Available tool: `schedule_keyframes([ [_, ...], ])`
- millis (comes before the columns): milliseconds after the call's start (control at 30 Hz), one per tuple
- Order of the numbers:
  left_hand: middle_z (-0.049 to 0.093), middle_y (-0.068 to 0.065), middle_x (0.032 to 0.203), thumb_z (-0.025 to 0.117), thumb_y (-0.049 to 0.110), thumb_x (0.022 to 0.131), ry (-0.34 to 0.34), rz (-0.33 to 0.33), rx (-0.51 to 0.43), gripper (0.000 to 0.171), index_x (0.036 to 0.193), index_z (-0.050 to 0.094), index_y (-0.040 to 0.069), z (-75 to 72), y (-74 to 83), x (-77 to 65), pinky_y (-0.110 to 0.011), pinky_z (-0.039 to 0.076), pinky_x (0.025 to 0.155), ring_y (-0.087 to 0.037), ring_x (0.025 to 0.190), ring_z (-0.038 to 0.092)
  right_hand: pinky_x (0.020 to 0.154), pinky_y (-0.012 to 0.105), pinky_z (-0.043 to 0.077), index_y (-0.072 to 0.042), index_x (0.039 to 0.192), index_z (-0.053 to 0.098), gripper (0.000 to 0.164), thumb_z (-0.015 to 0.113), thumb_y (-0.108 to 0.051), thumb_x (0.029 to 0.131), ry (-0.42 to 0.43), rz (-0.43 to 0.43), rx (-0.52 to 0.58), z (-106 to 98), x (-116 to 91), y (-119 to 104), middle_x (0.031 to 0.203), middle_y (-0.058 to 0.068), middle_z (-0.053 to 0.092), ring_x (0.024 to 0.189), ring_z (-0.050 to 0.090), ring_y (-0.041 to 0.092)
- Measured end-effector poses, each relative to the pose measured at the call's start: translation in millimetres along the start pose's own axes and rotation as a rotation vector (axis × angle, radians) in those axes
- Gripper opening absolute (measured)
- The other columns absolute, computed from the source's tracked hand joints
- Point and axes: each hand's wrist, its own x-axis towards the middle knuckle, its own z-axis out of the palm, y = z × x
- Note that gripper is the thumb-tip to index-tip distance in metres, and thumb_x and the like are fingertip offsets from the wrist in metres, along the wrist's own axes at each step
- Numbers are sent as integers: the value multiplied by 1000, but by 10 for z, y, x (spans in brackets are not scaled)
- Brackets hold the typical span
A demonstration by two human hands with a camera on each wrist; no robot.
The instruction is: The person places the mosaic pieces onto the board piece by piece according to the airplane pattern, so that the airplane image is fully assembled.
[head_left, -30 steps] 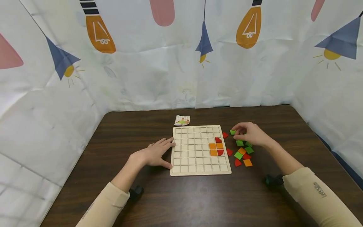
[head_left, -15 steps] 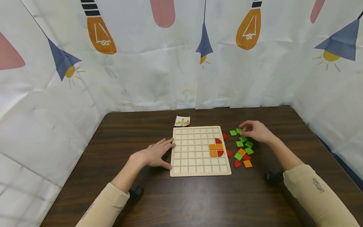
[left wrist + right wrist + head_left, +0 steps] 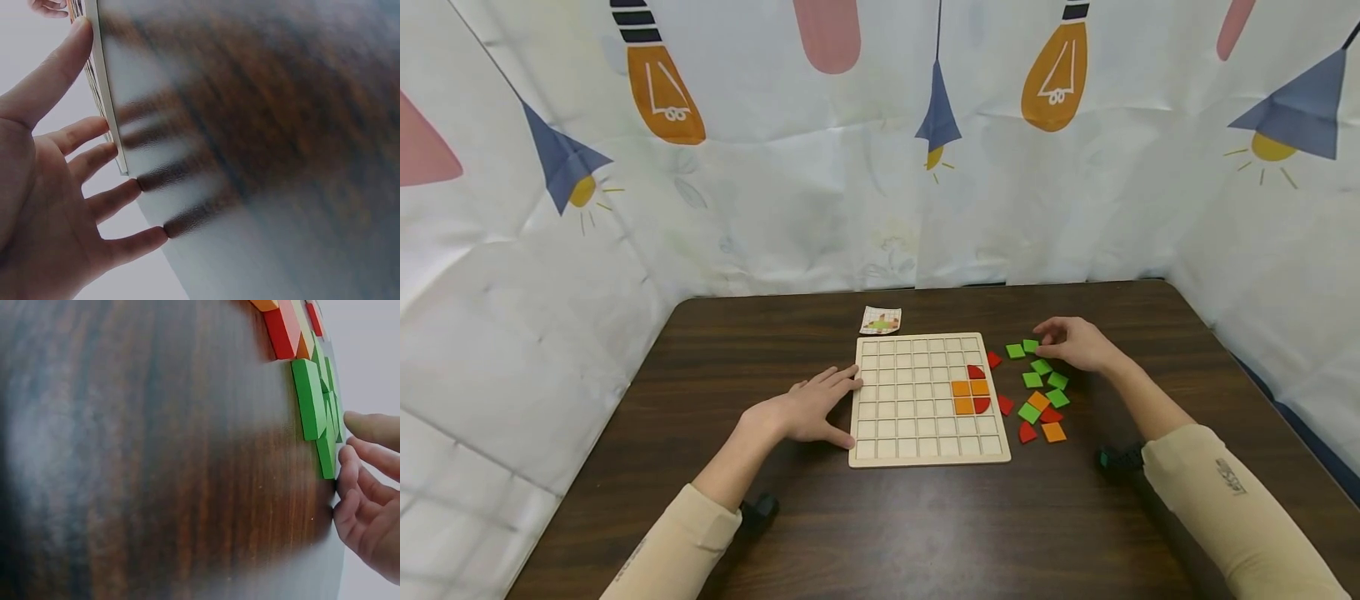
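Note:
My left hand (image 3: 815, 406) rests with spread fingers along the left edge of a pale wooden grid board (image 3: 895, 450); the thumb touches its lower left side. Three orange square tiles (image 3: 961, 406) and two red quarter-round tiles (image 3: 981, 406) lie in cells on the board's right side. Right of the board, my right hand (image 3: 1072, 343) is low over the table, fingers loosely bent. Its thumb and fingertips are beside a green square tile (image 3: 1030, 346). In the right wrist view, the fingertips are close to several green tiles (image 3: 307, 400), with nothing visible between them.
Green, red (image 3: 1027, 432) and orange tiles (image 3: 1054, 432) lie loose right of the board, some overlapping. A small printed pattern card (image 3: 880, 320) lies behind the board. The dark wooden table (image 3: 925, 533) ends at a hanging printed cloth (image 3: 820, 208).
My right hand has moved slightly right and away from the board, uncovering green tiles near its fingertips; it has hardly moved in the last half second. My left hand stays at the board.

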Motion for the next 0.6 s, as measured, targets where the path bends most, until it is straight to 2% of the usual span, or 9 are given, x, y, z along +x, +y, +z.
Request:
schedule_keyframes([
  [367, 13, -10, 171, 81, 49, 87, -4, -4, 8, 93, 160, 37, 10, 6, -17, 18, -73, 18, 113, -38, 155, 10, 76, 41, 43, 6, 125, 65, 34, 71, -14, 98, -15, 20, -8, 16, 26, -14, 96, 7, 63, 83, 55, 24],
  [600, 13, -10, 171, 81, 49, 87, -2, -5, 8, 93, 160, 37, 11, 3, -14, 20, -73, 18, 113, -38, 155, 10, 74, 40, 43, 7, 120, 68, 29, 71, -11, 97, 11, 17, -21, 26, 8, -55, 94, 8, 63, 81, 54, 24],
])
